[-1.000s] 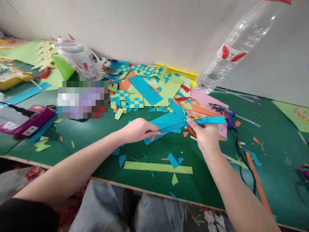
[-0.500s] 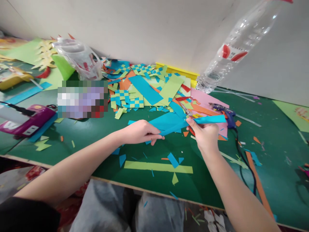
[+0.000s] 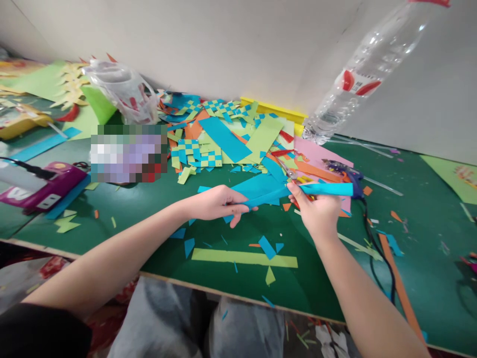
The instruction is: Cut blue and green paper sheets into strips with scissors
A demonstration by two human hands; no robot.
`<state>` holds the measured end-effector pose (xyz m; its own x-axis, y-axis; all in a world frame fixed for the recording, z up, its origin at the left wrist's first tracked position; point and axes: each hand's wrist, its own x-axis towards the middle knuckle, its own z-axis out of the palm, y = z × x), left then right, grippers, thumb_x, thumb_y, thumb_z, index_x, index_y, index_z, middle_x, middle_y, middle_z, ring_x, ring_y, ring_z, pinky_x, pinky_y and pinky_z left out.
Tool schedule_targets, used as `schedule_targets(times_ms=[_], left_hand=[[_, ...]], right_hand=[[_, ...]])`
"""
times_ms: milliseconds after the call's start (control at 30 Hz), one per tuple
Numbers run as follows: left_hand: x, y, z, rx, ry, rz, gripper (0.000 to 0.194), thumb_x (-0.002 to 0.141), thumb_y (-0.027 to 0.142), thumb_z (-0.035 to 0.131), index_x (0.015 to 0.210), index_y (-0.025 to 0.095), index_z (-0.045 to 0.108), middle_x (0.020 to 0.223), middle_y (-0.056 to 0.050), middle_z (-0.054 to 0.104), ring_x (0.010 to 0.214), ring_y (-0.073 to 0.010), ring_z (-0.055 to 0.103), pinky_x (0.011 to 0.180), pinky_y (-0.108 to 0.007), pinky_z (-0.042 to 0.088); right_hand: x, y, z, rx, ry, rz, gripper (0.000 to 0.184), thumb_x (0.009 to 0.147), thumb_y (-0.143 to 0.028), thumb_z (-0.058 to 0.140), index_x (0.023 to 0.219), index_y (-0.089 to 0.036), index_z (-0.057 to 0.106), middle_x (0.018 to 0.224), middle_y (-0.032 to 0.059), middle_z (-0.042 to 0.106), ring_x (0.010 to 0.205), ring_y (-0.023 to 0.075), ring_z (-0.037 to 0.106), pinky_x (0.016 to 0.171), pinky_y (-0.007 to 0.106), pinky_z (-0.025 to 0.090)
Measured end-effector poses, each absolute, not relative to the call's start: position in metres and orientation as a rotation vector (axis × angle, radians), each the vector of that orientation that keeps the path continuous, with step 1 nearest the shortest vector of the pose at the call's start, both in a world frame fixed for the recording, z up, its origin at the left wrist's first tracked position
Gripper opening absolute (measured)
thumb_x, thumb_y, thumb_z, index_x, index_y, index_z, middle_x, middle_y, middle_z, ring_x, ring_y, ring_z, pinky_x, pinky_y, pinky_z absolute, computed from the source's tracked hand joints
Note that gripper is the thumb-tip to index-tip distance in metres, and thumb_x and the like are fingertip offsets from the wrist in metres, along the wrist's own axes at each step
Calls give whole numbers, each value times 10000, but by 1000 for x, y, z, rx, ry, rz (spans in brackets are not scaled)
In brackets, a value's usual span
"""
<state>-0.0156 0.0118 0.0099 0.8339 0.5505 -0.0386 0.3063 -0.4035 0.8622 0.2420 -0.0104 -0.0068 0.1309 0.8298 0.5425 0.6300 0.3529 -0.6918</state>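
A long blue paper strip (image 3: pixel 268 197) stretches between my two hands above the table. My left hand (image 3: pixel 223 203) is closed on its left end, pinched between thumb and fingers. My right hand (image 3: pixel 316 206) pinches the strip farther along, and its free end sticks out to the right past the thumb. Beneath it lies a wider blue paper sheet (image 3: pixel 257 183). Just behind my right hand is a metal tool (image 3: pixel 291 174) with yellow on its handle, partly covered. Something red shows beside the right fingers; I cannot make out what.
Woven green-and-blue paper pieces (image 3: pixel 212 158) and scraps pile up at the back. A clear plastic bottle (image 3: pixel 346 94) leans at the wall. A glue gun (image 3: pixel 350 175) with a black cord lies right. A purple power strip (image 3: pixel 55 186) sits left. A green strip (image 3: pixel 244 258) lies in front.
The strip's free right end has shifted slightly right and down. My left fingers have changed their pinch a little, and my right hand has moved slightly to the right.
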Motion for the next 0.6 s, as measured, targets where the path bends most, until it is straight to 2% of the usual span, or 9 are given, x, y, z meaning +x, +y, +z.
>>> schedule_targets(times_ms=[67,167,267,433,600], left_hand=[[-15,12,10,1990,637,314,413,960,381,448,692,158,669,654,-19,678,525,-77,506,521,-192,370],[-15,13,10,1972,592,338,366,942,357,482,688,173,671,624,-9,666,530,-85,503,539,-192,377],[-15,14,9,1968,543,357,335,921,350,517,684,191,692,619,-11,669,515,-94,499,536,-202,383],[-15,12,10,1959,521,339,343,918,345,520,671,190,702,613,-20,676,499,-93,476,549,-203,405],[-17,12,14,1796,659,387,268,904,366,538,842,185,724,619,-15,687,489,-88,496,489,-186,391]], right_hand=[[241,-11,-6,-1375,-1544,349,280,795,-410,694,628,-189,653,557,11,667,501,163,649,525,297,539],[238,-12,-3,-1379,-1552,472,341,821,-403,668,559,-190,619,489,-8,624,432,125,600,479,260,514],[236,-12,1,-1359,-1590,524,393,833,-388,658,500,-193,587,461,-9,606,426,111,586,486,246,510],[237,-12,4,-1345,-1602,610,366,823,-378,672,515,-192,602,461,-10,607,421,107,576,479,245,509],[241,-10,1,-1285,-1430,780,318,801,-384,700,560,-194,616,472,-22,613,414,104,571,464,246,505]])
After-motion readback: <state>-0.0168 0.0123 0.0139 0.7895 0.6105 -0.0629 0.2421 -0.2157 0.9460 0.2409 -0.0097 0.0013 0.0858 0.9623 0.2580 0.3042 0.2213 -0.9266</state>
